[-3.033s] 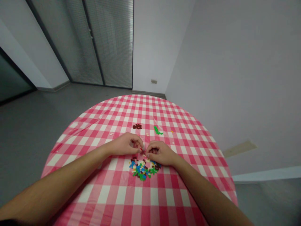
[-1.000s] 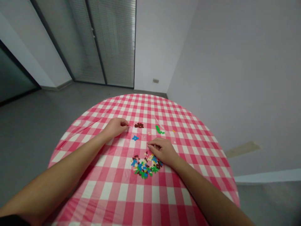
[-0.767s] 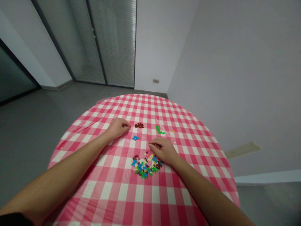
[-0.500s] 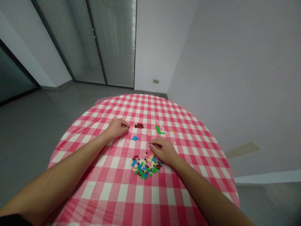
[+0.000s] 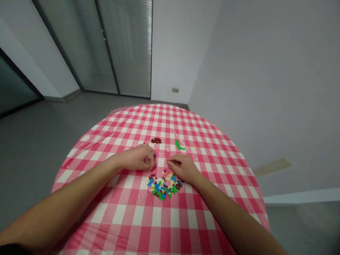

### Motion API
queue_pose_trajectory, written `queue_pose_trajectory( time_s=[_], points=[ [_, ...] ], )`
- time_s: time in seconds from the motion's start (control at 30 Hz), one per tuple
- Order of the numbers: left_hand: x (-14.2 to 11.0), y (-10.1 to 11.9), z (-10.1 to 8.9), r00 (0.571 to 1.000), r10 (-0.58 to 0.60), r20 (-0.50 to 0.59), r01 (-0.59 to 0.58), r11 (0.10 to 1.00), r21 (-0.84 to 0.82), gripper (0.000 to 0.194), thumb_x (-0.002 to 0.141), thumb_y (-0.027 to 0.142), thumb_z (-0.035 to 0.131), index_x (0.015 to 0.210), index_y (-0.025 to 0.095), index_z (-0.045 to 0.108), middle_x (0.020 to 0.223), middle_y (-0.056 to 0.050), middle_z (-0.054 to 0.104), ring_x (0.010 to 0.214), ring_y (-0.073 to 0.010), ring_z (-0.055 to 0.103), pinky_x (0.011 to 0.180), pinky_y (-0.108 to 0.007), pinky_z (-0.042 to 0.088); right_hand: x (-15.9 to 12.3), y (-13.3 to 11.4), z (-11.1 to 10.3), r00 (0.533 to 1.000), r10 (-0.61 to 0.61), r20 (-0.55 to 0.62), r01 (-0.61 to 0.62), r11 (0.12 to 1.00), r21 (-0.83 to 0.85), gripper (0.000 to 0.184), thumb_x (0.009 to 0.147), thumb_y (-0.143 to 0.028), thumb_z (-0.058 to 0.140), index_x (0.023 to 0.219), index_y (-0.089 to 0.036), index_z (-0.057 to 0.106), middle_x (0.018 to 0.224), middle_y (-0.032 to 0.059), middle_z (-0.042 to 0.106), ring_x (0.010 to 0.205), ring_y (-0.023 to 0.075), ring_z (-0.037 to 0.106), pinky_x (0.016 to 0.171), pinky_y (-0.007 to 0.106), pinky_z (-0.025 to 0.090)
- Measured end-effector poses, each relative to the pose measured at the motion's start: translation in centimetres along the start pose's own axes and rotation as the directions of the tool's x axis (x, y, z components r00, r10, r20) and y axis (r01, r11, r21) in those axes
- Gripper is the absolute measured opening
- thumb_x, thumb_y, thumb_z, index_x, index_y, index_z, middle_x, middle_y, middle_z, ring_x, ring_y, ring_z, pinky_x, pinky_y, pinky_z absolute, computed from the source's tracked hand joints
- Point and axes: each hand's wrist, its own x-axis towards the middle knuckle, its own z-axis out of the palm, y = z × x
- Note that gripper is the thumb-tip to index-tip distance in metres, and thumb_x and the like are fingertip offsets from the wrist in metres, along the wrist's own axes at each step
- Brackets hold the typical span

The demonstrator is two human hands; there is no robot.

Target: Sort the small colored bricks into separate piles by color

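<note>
My left hand hovers over the middle of the table with its fingers curled; I see nothing in them. It partly covers a small blue piece. A tiny red piece lies just behind this hand. My right hand rests at the far right edge of a mixed pile of small plastic building bricks, blue, green, brown, yellow and cream. Its thumb and forefinger are pinched together, and whatever they hold is too small to make out. Farther back lie a dark brown brick cluster and several green bricks.
A red-and-white checked cloth covers the round table. Between the groups lie a cream piece and, to the right, a small orange-yellow piece. Beyond the table are a glass partition and a grey wall.
My left hand has left the red piece on the table and moved right and nearer to me, over the blue piece. My right hand has stayed almost still.
</note>
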Motion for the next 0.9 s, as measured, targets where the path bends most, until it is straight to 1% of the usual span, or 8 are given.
queue_pose_trajectory(
  time_s=[0.07, 0.17, 0.23, 0.4, 0.6, 0.77, 0.9],
  points=[
    [0.2, 0.9, 0.5, 0.996, 0.062, 0.068, -0.059, 0.997, -0.045, 0.015, 0.079, 0.011, 0.067, 0.072, 0.023, 0.074, 0.074, 0.002, 0.071, 0.078, -0.0143, 0.061, 0.084, -0.03, 0.043, 0.0, 0.0, 0.0, 1.0, 0.006, 0.003, -0.006, 1.0, -0.001, 0.014, 0.084, -0.019, 0.063, 0.088, -0.019, 0.077, 0.078, 0.0053, 0.074, 0.065, 0.0152, 0.064, 0.062, 0.026, 0.046],
    [0.3, 1.2, 1.1, 0.99, 0.098, 0.101, -0.09, 0.993, -0.074, 0.016, 0.079, 0.009, 0.067, 0.077, 0.023, 0.075, 0.077, 0.002, 0.072, 0.08, -0.0142, 0.062, 0.084, -0.029, 0.044, 0.1, -0.1, -0.1, 1.0, 0.011, 0.01, -0.011, 1.0, -0.001, 0.014, 0.084, -0.018, 0.063, 0.087, -0.018, 0.077, 0.077, 0.0052, 0.074, 0.063, 0.0147, 0.062, 0.061, 0.025, 0.045],
    [0.3, 1.0, 1.3, 0.99, 0.098, 0.105, -0.091, 0.993, -0.072, 0.017, 0.078, 0.007, 0.067, 0.078, 0.022, 0.075, 0.077, 0.002, 0.072, 0.079, -0.014, 0.062, 0.084, -0.028, 0.044, 0.1, -0.2, -0.2, 1.0, 0.012, 0.015, -0.012, 1.0, -0.006, 0.014, 0.084, -0.018, 0.063, 0.087, -0.017, 0.076, 0.076, 0.0054, 0.074, 0.063, 0.0146, 0.061, 0.06, 0.025, 0.045],
    [0.3, 0.8, 1.5, 0.99, 0.1, 0.1, -0.095, 0.994, -0.056, 0.02, 0.071, 0.003, 0.069, 0.074, 0.022, 0.073, 0.075, 0.002, 0.071, 0.076, -0.0143, 0.061, 0.083, -0.029, 0.043, 0.1, -0.2, -0.2, 1.0, 0.027, 0.011, -0.027, 1.0, -0.004, 0.014, 0.084, -0.017, 0.063, 0.087, -0.018, 0.076, 0.078, 0.005, 0.074, 0.063, 0.014, 0.061, 0.06, 0.025, 0.044],
    [0.3, 1.1, 1.8, 0.989, 0.1, 0.106, -0.092, 0.993, -0.077, 0.017, 0.075, 0.009, 0.07, 0.077, 0.026, 0.075, 0.076, 0.001, 0.069, 0.08, -0.0158, 0.06, 0.082, -0.03, 0.043, 0.1, -0.2, -0.3, 0.999, 0.03, 0.011, -0.03, 1.0, 0.007, 0.015, 0.084, -0.017, 0.062, 0.086, -0.018, 0.076, 0.077, 0.0048, 0.074, 0.063, 0.0143, 0.061, 0.06, 0.025, 0.045],
    [0.3, 1.0, 2.0, 0.986, 0.119, 0.116, -0.107, 0.989, -0.102, 0.015, 0.078, 0.009, 0.068, 0.074, 0.024, 0.073, 0.077, 0.001, 0.069, 0.08, -0.0162, 0.06, 0.083, -0.031, 0.041, 0.1, -0.2, -0.3, 0.999, 0.042, 0.007, -0.042, 0.999, 0.007, 0.015, 0.084, -0.018, 0.061, 0.086, -0.019, 0.076, 0.076, 0.0043, 0.074, 0.062, 0.0142, 0.061, 0.059, 0.025, 0.044],
    [0.4, 0.9, 2.0, 0.984, 0.118, 0.137, -0.105, 0.99, -0.097, 0.012, 0.079, 0.011, 0.07, 0.075, 0.022, 0.072, 0.078, 0.0, 0.069, 0.08, -0.0164, 0.059, 0.083, -0.03, 0.04, 0.1, -0.1, -0.2, 0.999, 0.04, 0.003, -0.04, 0.999, 0.007, 0.015, 0.084, -0.018, 0.062, 0.085, -0.018, 0.076, 0.076, 0.0047, 0.074, 0.062, 0.0144, 0.061, 0.059, 0.025, 0.044]
  ],
)
